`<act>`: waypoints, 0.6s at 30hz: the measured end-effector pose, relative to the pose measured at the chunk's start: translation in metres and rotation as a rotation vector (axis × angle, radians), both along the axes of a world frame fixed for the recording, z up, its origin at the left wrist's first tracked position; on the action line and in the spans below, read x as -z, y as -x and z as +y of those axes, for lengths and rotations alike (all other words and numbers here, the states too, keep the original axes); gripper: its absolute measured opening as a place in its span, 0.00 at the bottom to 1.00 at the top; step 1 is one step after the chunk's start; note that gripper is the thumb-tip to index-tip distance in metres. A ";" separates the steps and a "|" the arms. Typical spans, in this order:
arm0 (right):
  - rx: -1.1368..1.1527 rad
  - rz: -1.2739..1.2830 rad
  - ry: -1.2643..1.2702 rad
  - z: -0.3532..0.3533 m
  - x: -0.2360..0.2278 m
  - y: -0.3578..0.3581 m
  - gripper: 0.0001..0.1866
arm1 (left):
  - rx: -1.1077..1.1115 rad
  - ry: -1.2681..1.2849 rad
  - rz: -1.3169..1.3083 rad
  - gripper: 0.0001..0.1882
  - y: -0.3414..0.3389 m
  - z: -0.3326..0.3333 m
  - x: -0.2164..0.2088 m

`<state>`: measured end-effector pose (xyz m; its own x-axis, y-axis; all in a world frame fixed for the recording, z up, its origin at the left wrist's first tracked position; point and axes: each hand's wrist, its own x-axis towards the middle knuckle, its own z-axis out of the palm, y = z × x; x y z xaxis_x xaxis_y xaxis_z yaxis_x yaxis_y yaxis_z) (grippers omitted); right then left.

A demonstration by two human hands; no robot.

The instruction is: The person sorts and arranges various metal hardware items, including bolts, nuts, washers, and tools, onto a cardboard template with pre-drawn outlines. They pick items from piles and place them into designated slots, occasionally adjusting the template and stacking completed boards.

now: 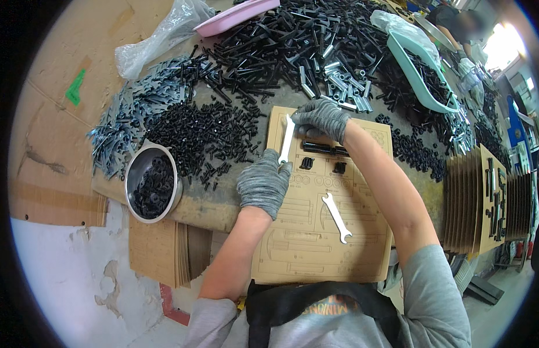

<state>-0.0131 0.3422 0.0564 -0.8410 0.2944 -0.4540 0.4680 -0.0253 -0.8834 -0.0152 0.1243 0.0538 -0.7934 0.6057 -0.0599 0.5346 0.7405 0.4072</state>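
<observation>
A silver open-end wrench stands slanted over the left part of a printed cardboard sheet. My left hand, in a grey knit glove, is closed on its lower end. The gloved fingers of my right hand pinch at the upper end. Below my right hand lie black cylindrical parts, partly covered by the hand and forearm. Two small clusters of black screws, one on the left and one on the right, sit beneath them. Lower on the sheet rests a second open-end wrench.
Piles of black screws, grey flat metal pieces, silver tubes and black nuts surround the sheet. A metal bowl stands left; a teal tray and upright cardboard sheets are right. Another person is far right.
</observation>
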 end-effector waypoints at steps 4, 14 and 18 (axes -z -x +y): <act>-0.039 0.011 -0.268 -0.008 0.003 0.006 0.13 | -0.026 0.016 -0.015 0.20 0.000 -0.002 -0.001; -0.035 0.106 -0.752 -0.039 -0.010 -0.004 0.16 | -0.120 0.030 -0.101 0.21 0.001 -0.002 -0.009; -0.100 0.168 -0.945 -0.051 -0.035 -0.080 0.12 | -0.009 -0.086 0.015 0.26 0.007 -0.005 0.006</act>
